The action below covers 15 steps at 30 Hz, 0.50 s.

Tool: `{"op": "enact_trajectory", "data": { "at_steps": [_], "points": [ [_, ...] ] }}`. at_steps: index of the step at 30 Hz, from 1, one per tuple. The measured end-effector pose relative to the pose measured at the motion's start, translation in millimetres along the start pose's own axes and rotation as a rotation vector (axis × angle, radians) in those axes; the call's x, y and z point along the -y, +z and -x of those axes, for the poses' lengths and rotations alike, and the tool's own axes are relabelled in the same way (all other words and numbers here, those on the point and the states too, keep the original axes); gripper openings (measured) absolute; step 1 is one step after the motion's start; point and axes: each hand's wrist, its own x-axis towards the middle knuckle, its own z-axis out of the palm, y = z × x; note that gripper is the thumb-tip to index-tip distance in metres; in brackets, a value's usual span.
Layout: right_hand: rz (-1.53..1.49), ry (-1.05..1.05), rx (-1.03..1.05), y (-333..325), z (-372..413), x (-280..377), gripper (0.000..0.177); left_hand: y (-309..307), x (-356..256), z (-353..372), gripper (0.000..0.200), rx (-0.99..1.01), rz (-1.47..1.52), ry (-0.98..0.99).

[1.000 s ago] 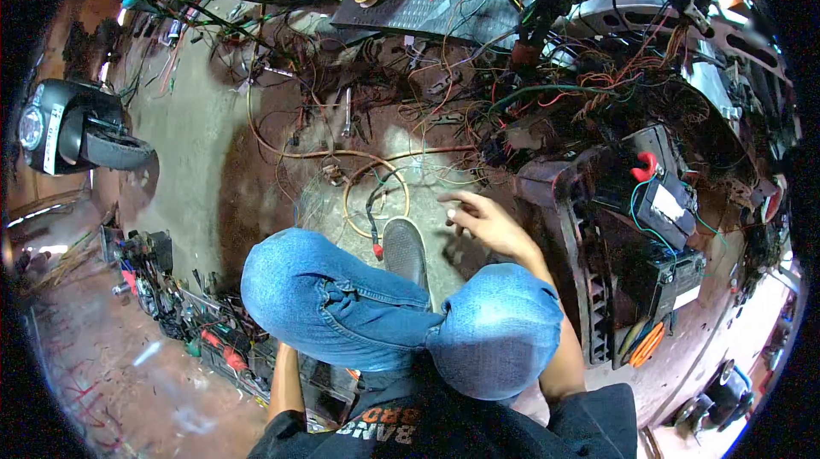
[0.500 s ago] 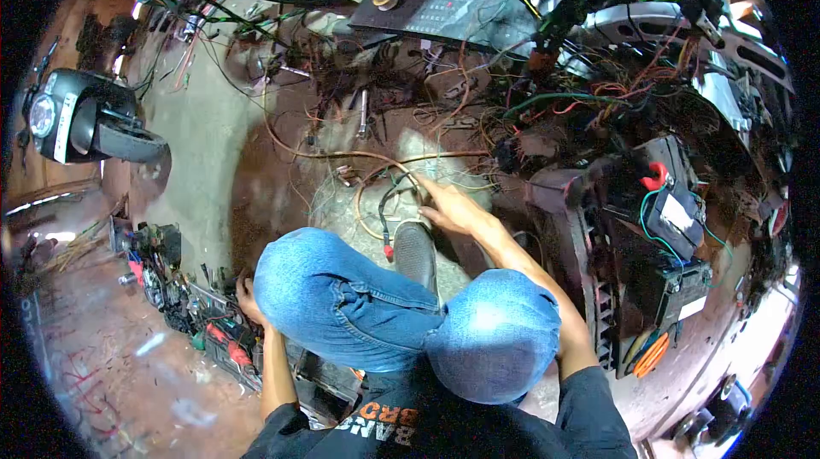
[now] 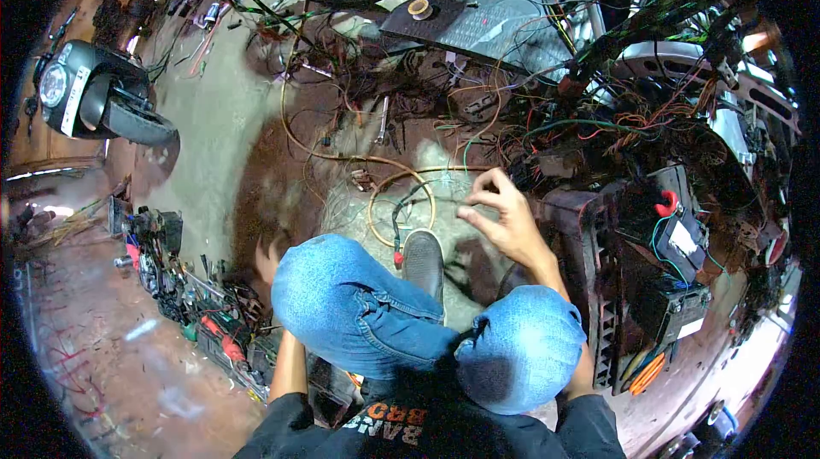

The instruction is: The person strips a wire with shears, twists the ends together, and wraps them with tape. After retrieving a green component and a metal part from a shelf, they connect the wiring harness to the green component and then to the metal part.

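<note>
My right hand is raised above the floor, right of the dark shoe. Its fingers are curled but apart, with nothing visible between them. Left of it a tan cable lies looped on the floor, and a black cable with a red end crosses the loop. My left hand, blurred, shows beside my left knee, near the pile of tools and parts; what it holds, if anything, cannot be made out.
Tangled wires and a dark panel fill the upper right. A black battery stands at the right beside a dark crate. A scooter front is at the left, above a row of tools.
My right hand has lifted off the cable area and moved right, its fingers spreading. My left hand has come up from the tools beside the knee. The view has shifted slightly.
</note>
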Motion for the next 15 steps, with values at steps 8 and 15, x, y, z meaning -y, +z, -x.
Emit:
{"op": "enact_trajectory", "data": {
  "at_steps": [8,15],
  "points": [
    [-0.339,0.218,-0.008,-46.5,17.3,64.3,0.022,58.7,-99.4,-90.8,0.027,0.283,0.218,0.155],
    [-0.287,0.201,-0.008,-53.5,32.2,69.4,0.031,127.1,-79.5,-102.8,0.034,0.496,0.276,0.227]
  ]
}}
